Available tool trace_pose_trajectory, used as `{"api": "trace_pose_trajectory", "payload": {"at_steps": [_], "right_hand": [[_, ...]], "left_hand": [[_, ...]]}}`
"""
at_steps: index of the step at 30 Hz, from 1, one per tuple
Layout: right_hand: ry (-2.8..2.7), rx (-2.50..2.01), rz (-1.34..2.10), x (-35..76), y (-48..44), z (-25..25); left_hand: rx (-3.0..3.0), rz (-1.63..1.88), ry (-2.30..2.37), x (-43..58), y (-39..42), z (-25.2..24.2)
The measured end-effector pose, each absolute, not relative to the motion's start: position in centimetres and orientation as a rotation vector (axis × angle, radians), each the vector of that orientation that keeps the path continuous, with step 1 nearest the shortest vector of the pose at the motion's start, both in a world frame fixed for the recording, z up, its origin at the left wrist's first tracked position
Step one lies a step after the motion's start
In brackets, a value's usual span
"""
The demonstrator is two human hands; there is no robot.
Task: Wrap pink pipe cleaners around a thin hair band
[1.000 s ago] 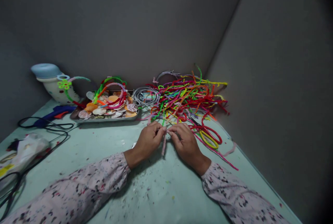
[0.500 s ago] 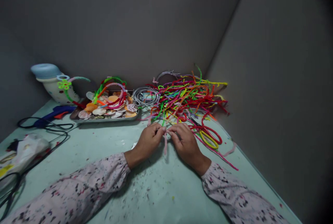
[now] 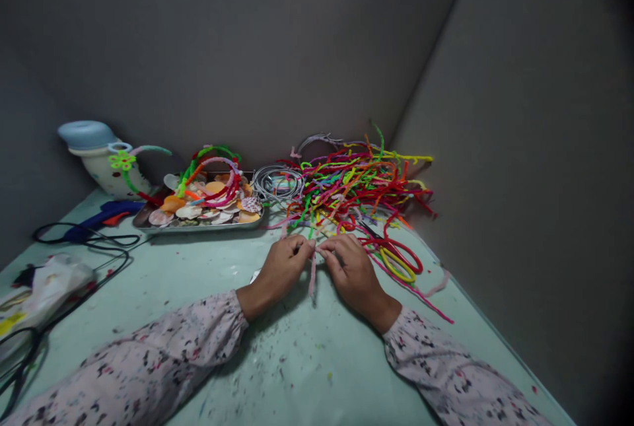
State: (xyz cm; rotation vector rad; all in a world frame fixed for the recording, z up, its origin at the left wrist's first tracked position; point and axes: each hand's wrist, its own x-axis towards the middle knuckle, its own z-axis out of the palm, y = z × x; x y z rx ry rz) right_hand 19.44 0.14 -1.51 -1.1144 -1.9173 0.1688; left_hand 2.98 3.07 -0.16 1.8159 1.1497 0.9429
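Note:
Between my two hands a pale pink pipe cleaner (image 3: 312, 279) hangs down toward the table. My left hand (image 3: 287, 264) pinches it near its upper part with thumb and forefinger. From the other side, my right hand (image 3: 352, 272) pinches at the same spot, fingertips almost meeting the left ones. The part inside the fingers is hidden. Just beyond my hands lies a tangled pile of colourful pipe cleaners (image 3: 356, 181). Scissors with red and yellow handles (image 3: 397, 264) rest beside my right hand.
A metal tray (image 3: 208, 230) of seashells (image 3: 189, 212) holds bent pipe-cleaner bands. Coiled wire (image 3: 279, 183) sits right of it. Leftward are a blue-lidded container (image 3: 106, 165), a blue glue gun (image 3: 102, 219) with black cable, and a white plastic bag (image 3: 67, 277). Grey walls enclose the table (image 3: 297, 373).
The hanging end of the pink pipe cleaner has swung slightly left. Both hands stay in nearly the same place, still pinching.

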Motion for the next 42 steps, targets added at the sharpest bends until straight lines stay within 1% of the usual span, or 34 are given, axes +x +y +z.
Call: {"api": "trace_pose_trajectory", "payload": {"at_steps": [21, 30, 37, 42], "right_hand": [[-1.913, -1.125, 0.160, 19.39, 0.09, -1.42], [-1.886, -1.136, 0.165, 19.40, -0.07, -1.26], [-1.883, -1.144, 0.191, 19.50, -0.04, -1.26], [-1.866, -1.141, 0.192, 19.47, -0.01, -1.26]], "left_hand": [[1.622, 0.880, 1.034, 3.02, 2.99, 0.14], [1.889, 0.997, 1.066, 2.49, 2.50, 0.28], [1.910, 1.071, 1.070, 2.60, 2.45, 0.10], [2.031, 1.118, 1.040, 2.82, 2.54, -0.42]]}}
